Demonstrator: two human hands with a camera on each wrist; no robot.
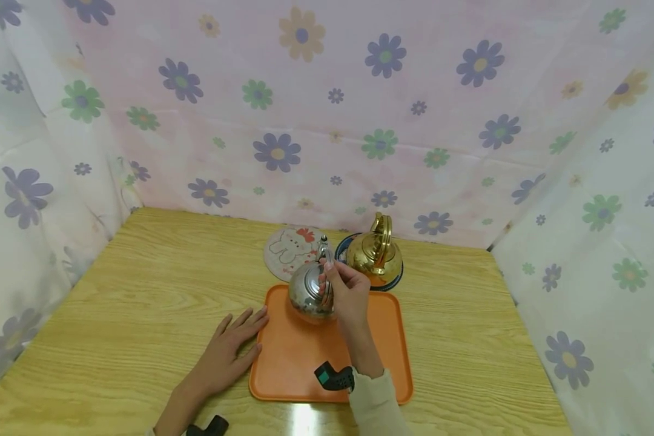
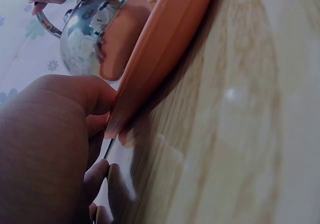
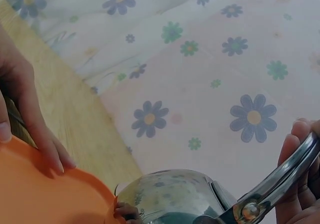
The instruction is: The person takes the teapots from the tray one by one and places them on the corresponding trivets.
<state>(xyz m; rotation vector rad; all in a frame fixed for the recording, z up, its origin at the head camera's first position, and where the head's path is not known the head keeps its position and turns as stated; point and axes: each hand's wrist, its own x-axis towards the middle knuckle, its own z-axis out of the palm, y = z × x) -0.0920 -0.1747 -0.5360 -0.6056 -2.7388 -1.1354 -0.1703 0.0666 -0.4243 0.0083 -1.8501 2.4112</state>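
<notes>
Nearest you, your left hand (image 1: 230,351) lay flat on the pale wooden table (image 1: 142,290), fingers straight and loosely spread, their tips against the nine o'clock edge of the shallow orange plastic tray (image 1: 305,369); the left wrist view showed the thumb (image 2: 95,96) touching that rim, so the hand steadied the tray and gripped nothing. Just beyond, your right hand (image 1: 349,297) was curled round the arched metal handle (image 3: 280,184) of the round polished silver kettle (image 1: 309,292), which sat at the tray's twelve o'clock end; whether its base rested on the tray or hung just above, I couldn't tell. I judged the step in hand to be moving this kettle on or off the tray, and the next move called for a level carry that kept it well apart from its neighbour. Further off, at one o'clock, the shiny gold kettle (image 1: 375,254) stood on a dark round coaster (image 1: 384,284); at eleven o'clock lay a round white cartoon-rabbit coaster (image 1: 286,248), before the flowered cloth backdrop (image 1: 327,121).
</notes>
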